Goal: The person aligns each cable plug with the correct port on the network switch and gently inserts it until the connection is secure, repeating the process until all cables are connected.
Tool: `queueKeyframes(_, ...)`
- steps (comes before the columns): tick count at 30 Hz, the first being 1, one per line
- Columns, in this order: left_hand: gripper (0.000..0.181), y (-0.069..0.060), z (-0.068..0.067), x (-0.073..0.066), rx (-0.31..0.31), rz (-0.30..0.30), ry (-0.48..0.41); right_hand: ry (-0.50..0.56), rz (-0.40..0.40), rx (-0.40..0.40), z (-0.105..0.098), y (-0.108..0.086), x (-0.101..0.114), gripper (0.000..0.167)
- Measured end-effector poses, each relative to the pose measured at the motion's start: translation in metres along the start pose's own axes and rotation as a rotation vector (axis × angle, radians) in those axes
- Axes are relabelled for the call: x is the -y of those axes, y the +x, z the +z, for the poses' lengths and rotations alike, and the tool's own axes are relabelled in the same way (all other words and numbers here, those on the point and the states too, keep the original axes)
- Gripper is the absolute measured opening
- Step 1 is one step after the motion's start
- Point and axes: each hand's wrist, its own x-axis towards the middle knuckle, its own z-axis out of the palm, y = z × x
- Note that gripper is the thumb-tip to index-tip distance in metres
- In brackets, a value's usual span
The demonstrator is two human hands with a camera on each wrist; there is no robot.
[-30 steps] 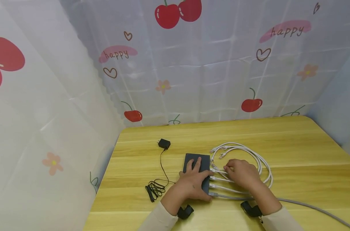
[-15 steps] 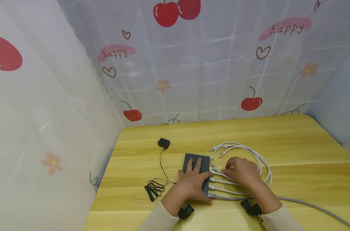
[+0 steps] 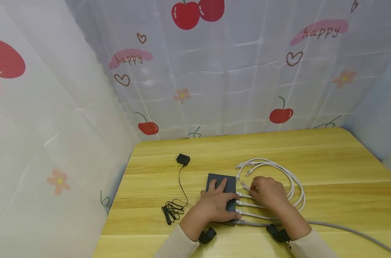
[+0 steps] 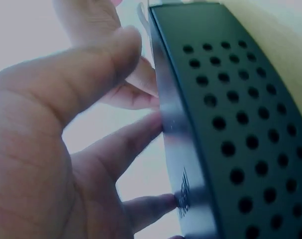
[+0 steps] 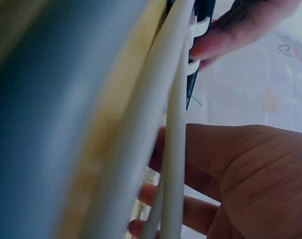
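Note:
A flat black network switch [image 3: 230, 181] lies on the table in the head view. My left hand [image 3: 214, 204] rests on top with its fingers spread, and the left wrist view shows fingertips touching the switch's [image 4: 183, 149] flat face. White network cables and a grey network cable [image 3: 260, 224] run into the switch's right side. My right hand [image 3: 267, 193] pinches a loose white network cable just behind its clear plug [image 3: 245, 186], apart from the switch. In the right wrist view white cables [image 5: 175, 139] pass in front of the right hand [image 5: 250, 174], partly hiding its fingertips.
Several clear plugs of white cables [image 3: 249, 172] lie behind the right hand, their cords looped to the right. A black power adapter [image 3: 183, 159] and its coiled cord [image 3: 173, 211] lie left of the switch. The wooden table [image 3: 337, 172] meets a printed curtain [image 3: 234, 89] at the back.
The switch has slid slightly toward me and right under my left hand, its plugged cables moving along. The pinched plug has moved right and stands farther from the switch's side.

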Motion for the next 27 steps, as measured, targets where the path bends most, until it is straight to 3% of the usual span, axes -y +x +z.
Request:
queueKeyframes(3,0.044,0.002,0.002,0.0,-0.084,-0.006,-0.006,-0.034,-0.037,-0.009,-0.001,0.001,0.001,0.017)
queueKeyframes(6,0.032,0.005,0.005,0.002,-0.218,0.002,0.002,-0.054,-0.095,-0.042,-0.003,0.0,0.004,0.019)
queueKeyframes(9,0.034,0.008,0.006,0.002,-0.33,0.016,-0.017,-0.046,-0.181,-0.102,-0.006,-0.002,0.009,0.017)
queueKeyframes(12,0.046,0.011,0.006,0.002,-0.4,0.033,-0.052,-0.021,-0.267,-0.136,-0.01,-0.004,0.015,0.014)
queueKeyframes(16,0.043,0.013,0.005,0.002,-0.457,0.047,-0.059,0.02,-0.327,-0.123,-0.015,-0.006,0.02,0.014)
queueKeyframes(22,0.02,0.013,0.005,0.004,-0.469,0.031,-0.031,0.099,-0.376,-0.091,-0.016,-0.007,0.02,0.009)
queueKeyframes(27,0.019,0.014,0.008,0.005,-0.493,0.032,-0.004,0.072,-0.395,-0.159,-0.012,-0.005,0.019,0.013)
